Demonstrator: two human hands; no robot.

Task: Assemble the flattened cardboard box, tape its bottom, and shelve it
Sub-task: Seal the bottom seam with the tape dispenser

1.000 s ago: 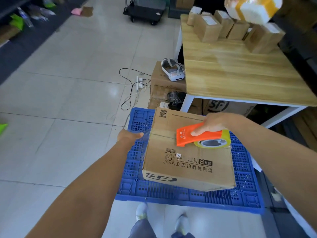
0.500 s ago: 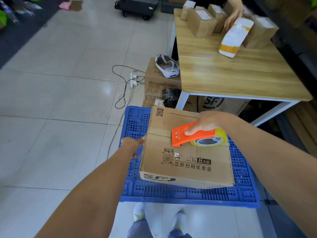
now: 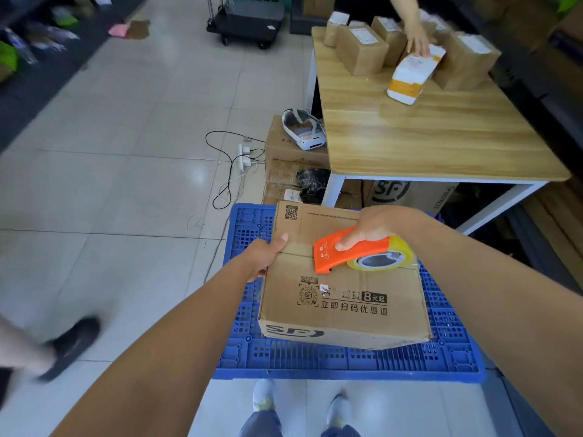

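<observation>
I see one cardboard box [image 3: 342, 279] resting on one blue plastic pallet [image 3: 347, 357]. My left hand [image 3: 268, 255] curls over the box's left edge at the flap seam, fingers [image 3: 280, 240] closed on the cardboard. Just right of them, my right hand [image 3: 375, 227] grips one orange tape dispenser [image 3: 350, 252], pressed on the seam. Beyond, about five parcels [image 3: 359, 48] stand on the wooden worktop [image 3: 441, 137].
</observation>
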